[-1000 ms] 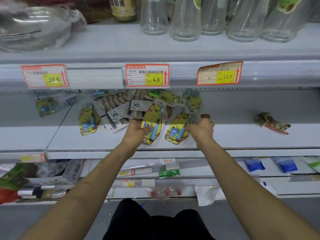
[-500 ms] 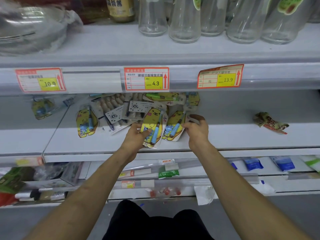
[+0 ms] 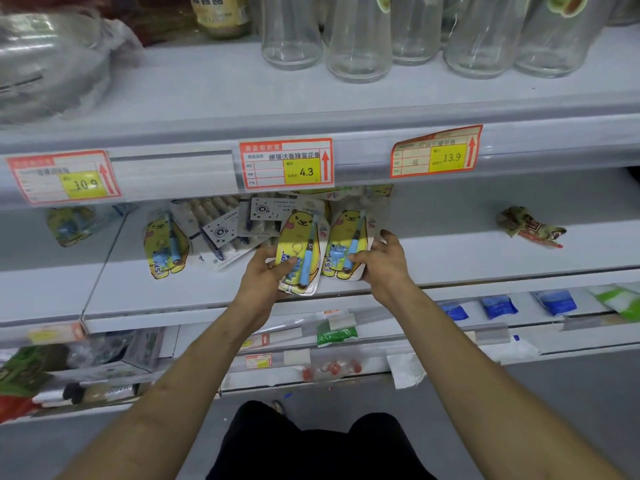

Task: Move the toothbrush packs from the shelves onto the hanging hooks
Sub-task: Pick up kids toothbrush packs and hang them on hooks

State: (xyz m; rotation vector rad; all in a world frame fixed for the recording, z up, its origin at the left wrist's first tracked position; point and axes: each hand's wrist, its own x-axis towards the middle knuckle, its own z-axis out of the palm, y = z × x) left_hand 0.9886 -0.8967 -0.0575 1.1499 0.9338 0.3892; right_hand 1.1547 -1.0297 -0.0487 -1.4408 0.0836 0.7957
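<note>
I have a pack in each hand at the front edge of the middle shelf point(image 3: 467, 258). My left hand point(image 3: 265, 277) grips the left pack point(image 3: 298, 237) low down, thumb across its face and fingers under the card. The bottom of that pack already hangs over the front edge, which I judge is the easy way to get fingers beneath a flat card. My right hand point(image 3: 384, 263) pinches the right pack point(image 3: 346, 237) by its lower right corner, thumb on the front and the other fingers spread loosely beside and behind it. The two packs stand side by side with their edges touching, tops leaning back on the pile of white-card packs point(image 3: 225, 230), so both look ready to lift together. A third yellow pack point(image 3: 164, 244) lies flat nearer the shelf's left edge, and another one point(image 3: 69, 225) lies on the next shelf to the left. A crumpled wrapper point(image 3: 530, 226) sits well apart toward the right end. I see no hooks from here. Compared with a second ago, the right pack has swung from a slant to nearly upright and closed against the left one, both have come forward toward the front edge, and my right fingers have loosened from the tighter curl of half a second ago.
</note>
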